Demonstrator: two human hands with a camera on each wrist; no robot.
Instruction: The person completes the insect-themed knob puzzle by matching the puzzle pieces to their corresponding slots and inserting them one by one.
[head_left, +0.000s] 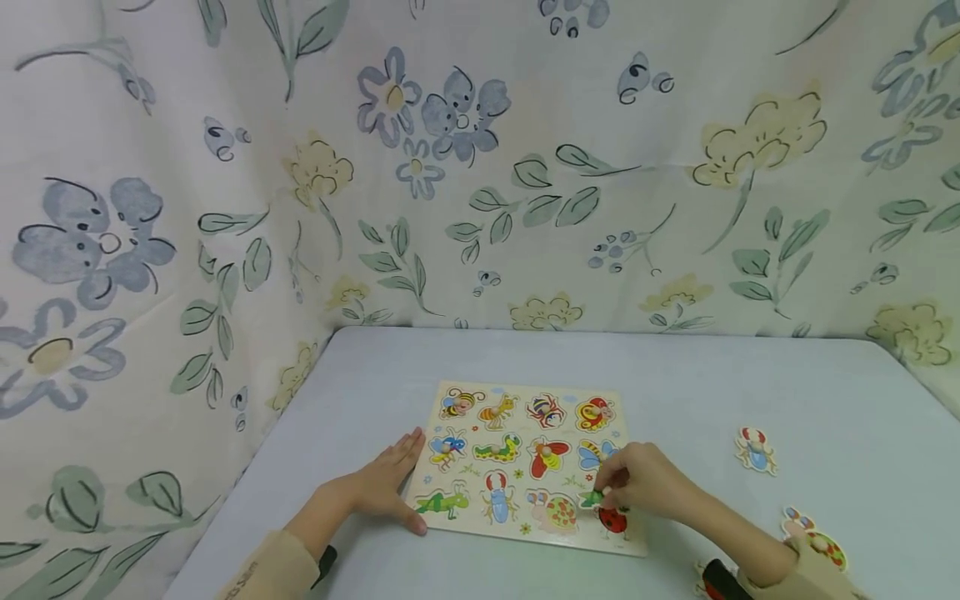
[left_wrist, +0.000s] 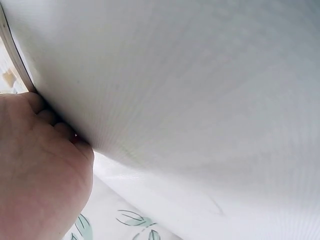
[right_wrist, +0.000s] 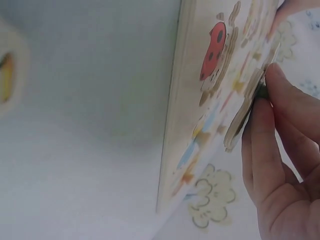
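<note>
I see the green piece (head_left: 591, 499) over the near right part of the puzzle board (head_left: 581, 535), above the bottom row. From the head camera it looks small and bright green with a pale border; fingers cover part of it, so I cannot tell which insect it shows. My right-wrist feed gives it nearly edge-on: a thin slab with a pale, layered-looking edge, tilted and raised off the board's face.

The right hand (head_left: 652, 483) pinches it between thumb and fingers. At the board's left edge, the left hand (head_left: 382, 483) lies with fingers extended and thumb spread, holding nothing up, just touching the side.

The board is cream, with three rows of colourful insects; the red ladybird (head_left: 613, 521) sits at its near right corner, just beside the green piece. To the right of the board lie a blue-and-red beetle piece (head_left: 756, 451) and, nearer me, a spotted piece (head_left: 825, 548), partly covered by the sleeve.
</note>
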